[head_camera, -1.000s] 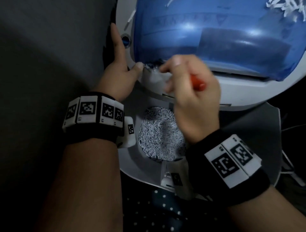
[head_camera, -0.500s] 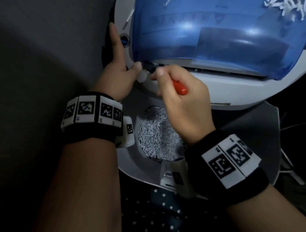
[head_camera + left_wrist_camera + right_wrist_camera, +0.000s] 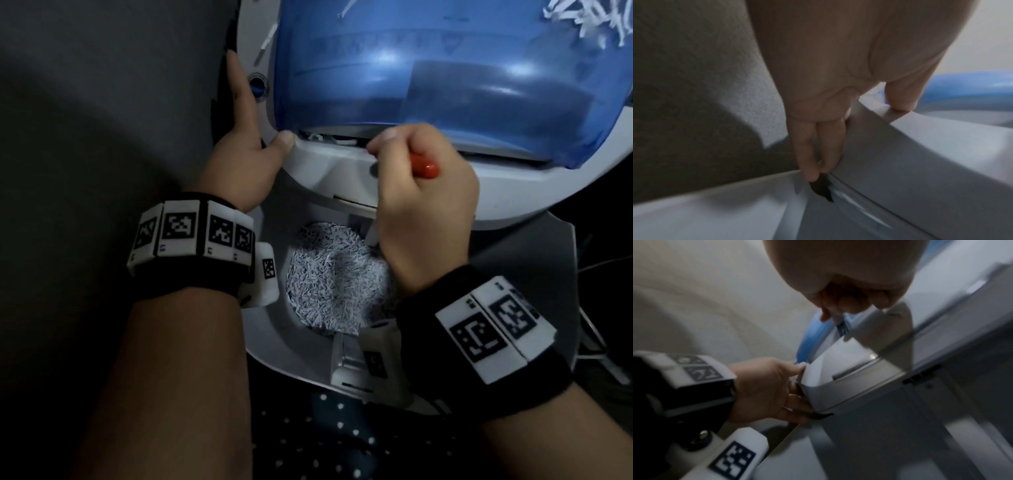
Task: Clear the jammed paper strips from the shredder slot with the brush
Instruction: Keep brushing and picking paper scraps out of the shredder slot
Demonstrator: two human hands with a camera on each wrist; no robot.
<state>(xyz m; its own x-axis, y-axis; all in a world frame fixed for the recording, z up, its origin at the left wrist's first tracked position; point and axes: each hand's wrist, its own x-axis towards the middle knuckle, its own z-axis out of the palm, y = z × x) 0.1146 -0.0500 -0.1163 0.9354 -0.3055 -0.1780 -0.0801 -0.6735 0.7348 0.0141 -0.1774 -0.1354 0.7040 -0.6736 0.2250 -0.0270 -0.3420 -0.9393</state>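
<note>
The shredder head [image 3: 335, 174] is white-grey with a blue see-through cover [image 3: 411, 68]. Its slot [image 3: 346, 139] runs under the cover's front edge, and white paper strips [image 3: 317, 138] stick out at the slot's left end. My right hand [image 3: 421, 192] grips a brush by its red handle [image 3: 424, 167], with the tip at the slot just right of the strips. The dark bristles [image 3: 842, 327] show below my right hand's fingers [image 3: 824, 316]. My left hand [image 3: 253, 150] holds the head's left corner, thumb [image 3: 284, 140] on the front lip and fingers [image 3: 826, 146] down its side.
Below the head, an open grey bin [image 3: 274, 329] holds a heap of shredded paper [image 3: 329, 274]. More loose shreds [image 3: 589, 17] lie at the top right. A dark grey surface [image 3: 102, 102] fills the left. Dotted dark fabric [image 3: 342, 438] lies near me.
My right hand swept the brush to the slot's left end, then moved back right along the slot. Paper strips now show at the left end. My left hand has kept its hold.
</note>
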